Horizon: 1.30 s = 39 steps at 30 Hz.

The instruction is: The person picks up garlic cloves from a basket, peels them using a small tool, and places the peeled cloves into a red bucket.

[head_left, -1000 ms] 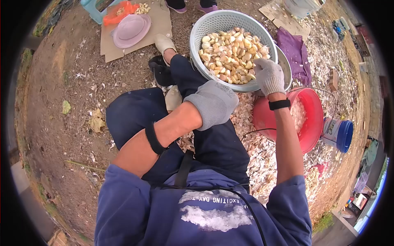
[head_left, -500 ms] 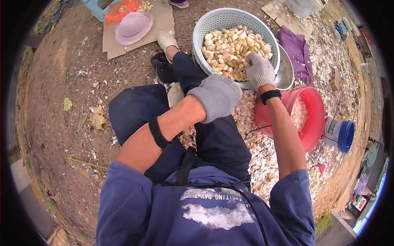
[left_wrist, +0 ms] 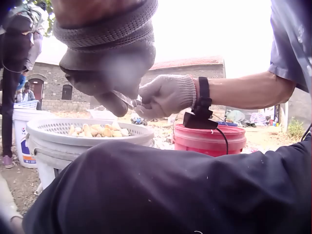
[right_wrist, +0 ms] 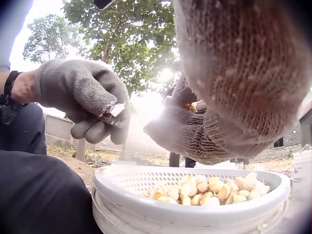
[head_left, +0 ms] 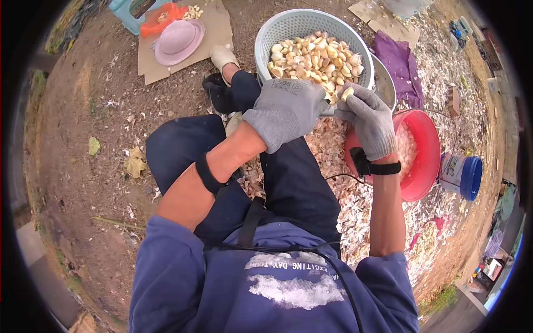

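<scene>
My gloved left hand is at the near rim of the pale basket, its fingers curled round a small metal blade. Close on its right, my gloved right hand pinches a garlic clove between thumb and fingers. The two hands are a short gap apart in the head view. Many cloves lie heaped inside the basket. Seen from the left wrist, the right hand faces the left hand above the basket's rim.
A red bucket with pale skins stands right of my knees, beside a blue-rimmed pail. A metal bowl sits partly under the basket, near purple cloth. At upper left, a pink lid-like dish rests on cardboard.
My right hand has come back from the heaped cloves to the near rim, and a clove now shows in its fingers. The left hand has turned and moved slightly up toward the basket.
</scene>
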### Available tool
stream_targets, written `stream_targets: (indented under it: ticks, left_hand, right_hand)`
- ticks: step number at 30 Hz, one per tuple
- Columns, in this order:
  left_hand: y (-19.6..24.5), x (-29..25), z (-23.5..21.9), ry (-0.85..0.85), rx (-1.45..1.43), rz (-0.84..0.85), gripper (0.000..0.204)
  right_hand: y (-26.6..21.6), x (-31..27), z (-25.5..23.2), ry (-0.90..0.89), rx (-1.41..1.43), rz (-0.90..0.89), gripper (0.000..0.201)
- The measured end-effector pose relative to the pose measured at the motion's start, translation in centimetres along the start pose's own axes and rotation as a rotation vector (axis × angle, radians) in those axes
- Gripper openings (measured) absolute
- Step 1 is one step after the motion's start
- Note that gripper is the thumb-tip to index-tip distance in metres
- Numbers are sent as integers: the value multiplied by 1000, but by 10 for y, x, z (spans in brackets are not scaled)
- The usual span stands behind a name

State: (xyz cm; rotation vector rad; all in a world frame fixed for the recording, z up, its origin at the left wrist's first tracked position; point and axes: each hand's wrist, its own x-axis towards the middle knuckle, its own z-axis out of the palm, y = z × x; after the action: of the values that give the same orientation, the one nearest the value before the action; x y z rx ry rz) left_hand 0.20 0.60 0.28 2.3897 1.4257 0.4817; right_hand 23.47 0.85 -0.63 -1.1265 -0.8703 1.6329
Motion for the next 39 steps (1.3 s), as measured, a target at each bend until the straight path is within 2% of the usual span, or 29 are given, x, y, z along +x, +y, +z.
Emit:
stream_targets:
  ticks: [4, 11, 16, 23, 25, 31, 34, 39]
  left_hand:
    - [2, -4, 3, 106, -52, 60, 22]
    - [2, -5, -3, 87, -53, 109, 24]
    - [-3, -4, -5, 39, -78, 104, 25]
    - [-8, -2, -7, -2, -189, 103, 25]
    - [-7, -2, -7, -43, -181, 75, 26]
    - [-3, -2, -8, -95, -97, 66, 23]
    - [-4, -5, -3, -40, -53, 140, 22]
    - [-1, -7, 0, -67, 41, 134, 17]
  right_hand:
    - [9, -17, 5, -18, 49, -2, 32]
    - [16, -20, 8, -11, 65, 27, 33]
    - [23, -20, 2, -100, 116, 47, 36]
    - [27, -22, -1, -126, 159, 82, 40]
    - [27, -22, -4, -171, 151, 100, 40]
    - [29, -29, 1, -119, 150, 119, 41]
    - [33, -29, 2, -105, 143, 125, 42]
    - [34, -28, 3, -99, 140, 122, 40]
